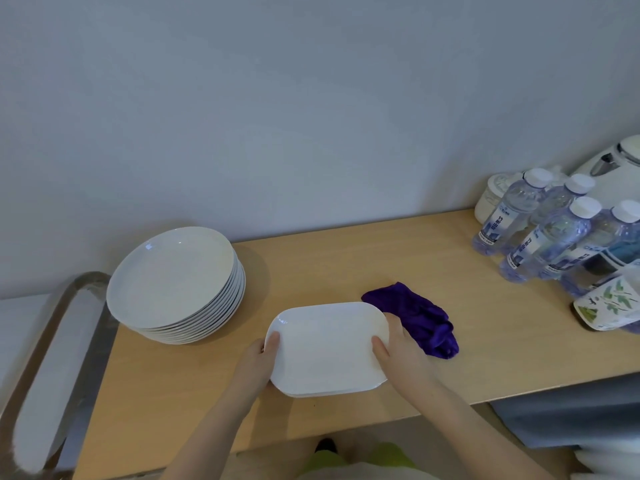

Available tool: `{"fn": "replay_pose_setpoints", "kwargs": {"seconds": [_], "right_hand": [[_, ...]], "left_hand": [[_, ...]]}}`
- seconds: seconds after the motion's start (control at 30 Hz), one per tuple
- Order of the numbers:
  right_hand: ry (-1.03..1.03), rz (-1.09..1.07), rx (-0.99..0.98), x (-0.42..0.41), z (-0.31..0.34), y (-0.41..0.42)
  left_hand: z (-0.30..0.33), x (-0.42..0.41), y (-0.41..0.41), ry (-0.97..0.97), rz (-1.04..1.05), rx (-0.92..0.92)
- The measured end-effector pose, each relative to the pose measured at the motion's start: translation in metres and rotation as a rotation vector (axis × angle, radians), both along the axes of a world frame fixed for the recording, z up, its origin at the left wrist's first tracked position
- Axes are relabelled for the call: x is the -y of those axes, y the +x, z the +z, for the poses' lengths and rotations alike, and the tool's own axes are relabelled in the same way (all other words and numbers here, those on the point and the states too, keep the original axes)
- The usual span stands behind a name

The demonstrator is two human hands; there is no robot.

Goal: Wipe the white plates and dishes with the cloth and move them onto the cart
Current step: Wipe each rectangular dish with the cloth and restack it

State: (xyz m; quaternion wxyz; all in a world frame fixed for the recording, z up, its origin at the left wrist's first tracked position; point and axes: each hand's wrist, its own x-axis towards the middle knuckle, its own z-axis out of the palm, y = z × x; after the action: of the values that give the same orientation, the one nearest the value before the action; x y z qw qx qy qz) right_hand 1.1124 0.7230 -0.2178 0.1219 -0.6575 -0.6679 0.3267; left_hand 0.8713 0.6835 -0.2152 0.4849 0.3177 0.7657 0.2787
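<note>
A white rounded-rectangular dish [327, 348] sits on the wooden table [450, 282], on top of at least one more like it. My left hand [258, 362] grips its left edge, thumb on the rim. My right hand [398, 348] grips its right edge the same way. A crumpled purple cloth [419, 317] lies on the table just right of the dish, behind my right hand; neither hand holds it. A stack of several round white plates [176, 285] stands at the table's left end.
The cart's handle [45, 358] shows at the far left, beside the table's end. Several water bottles [550, 233], a white kettle [616, 168] and a leaf-patterned container [609, 303] crowd the right end. A wall runs behind the table.
</note>
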Motion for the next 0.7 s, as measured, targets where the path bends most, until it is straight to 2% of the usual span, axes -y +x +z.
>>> {"fn": "replay_pose_setpoints", "kwargs": {"seconds": [0.23,0.5,0.7], "right_hand": [[-0.069,-0.115,-0.152,0.001,-0.003,-0.005],[-0.12,-0.291,-0.346,-0.001,-0.004,-0.016],[-0.092,-0.261,-0.398,-0.003,0.001,-0.017]], "left_hand": [[-0.001,-0.002,0.0,-0.029,0.008,0.076],[0.002,-0.005,0.003,-0.067,0.014,0.061],[0.008,-0.001,0.004,-0.05,0.107,0.076]]}}
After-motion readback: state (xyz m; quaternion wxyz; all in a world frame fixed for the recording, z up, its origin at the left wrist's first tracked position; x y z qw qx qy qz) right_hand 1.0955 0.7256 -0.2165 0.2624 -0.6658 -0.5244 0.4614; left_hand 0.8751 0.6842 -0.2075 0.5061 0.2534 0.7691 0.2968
